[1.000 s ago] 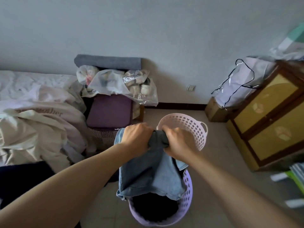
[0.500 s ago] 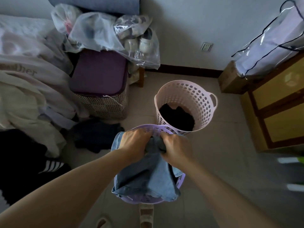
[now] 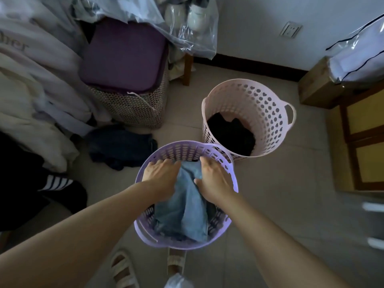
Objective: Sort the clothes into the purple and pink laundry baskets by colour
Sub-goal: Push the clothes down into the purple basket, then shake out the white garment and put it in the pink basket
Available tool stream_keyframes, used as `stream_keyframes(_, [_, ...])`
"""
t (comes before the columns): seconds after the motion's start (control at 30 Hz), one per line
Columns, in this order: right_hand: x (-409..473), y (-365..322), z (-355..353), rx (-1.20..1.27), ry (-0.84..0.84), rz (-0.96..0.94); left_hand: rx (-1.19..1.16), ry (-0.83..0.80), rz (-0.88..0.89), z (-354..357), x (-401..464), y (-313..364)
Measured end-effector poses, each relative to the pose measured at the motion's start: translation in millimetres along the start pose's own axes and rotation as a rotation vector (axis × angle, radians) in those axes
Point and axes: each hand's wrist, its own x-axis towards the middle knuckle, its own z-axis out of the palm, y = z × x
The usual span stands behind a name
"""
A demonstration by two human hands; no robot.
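A blue denim garment (image 3: pixel 187 208) lies inside the purple basket (image 3: pixel 182 145), right below me on the floor. My left hand (image 3: pixel 161 177) and my right hand (image 3: pixel 214 179) are both in the basket, pressing on the garment's far end with fingers stretched toward the far rim. The pink basket (image 3: pixel 259 104) stands just behind and to the right, touching the purple one, with black clothes (image 3: pixel 230 136) at its bottom. A dark garment (image 3: pixel 122 148) lies on the floor left of the purple basket.
Pale clothes and bedding (image 3: pixel 31 96) are heaped at the left, with a black white-striped garment (image 3: pixel 54 183) below them. A woven hamper with a purple cushion (image 3: pixel 124 53) stands behind. A wooden cabinet (image 3: pixel 363 142) and a cardboard box (image 3: pixel 313 86) line the right.
Both hands have lowered the denim garment from above the purple basket down into it. Their grip on its bunched top has relaxed to flat fingers. My view has tilted downward.
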Motion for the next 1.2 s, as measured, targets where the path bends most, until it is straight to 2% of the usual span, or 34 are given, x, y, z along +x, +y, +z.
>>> stream_keyframes(0.2, [-13, -19, -1, 0.01, -0.11, -0.012, -0.076, -0.05, -0.041, 4, -19, -7])
stream_keyframes(0.53, [-24, -97, -14, -0.034, -0.167, -0.092, -0.153, 0.072, -0.101, -23, -72, -49])
stream_keyframes(0.8, [-28, -196, -11, -0.133, -0.168, -0.199, -0.249, 0.125, -0.217, -28, -129, -136])
stream_keyframes(1.2, [-36, -373, 45, -0.252, -0.235, -0.35, -0.33, 0.19, -0.436, 7, -231, -296])
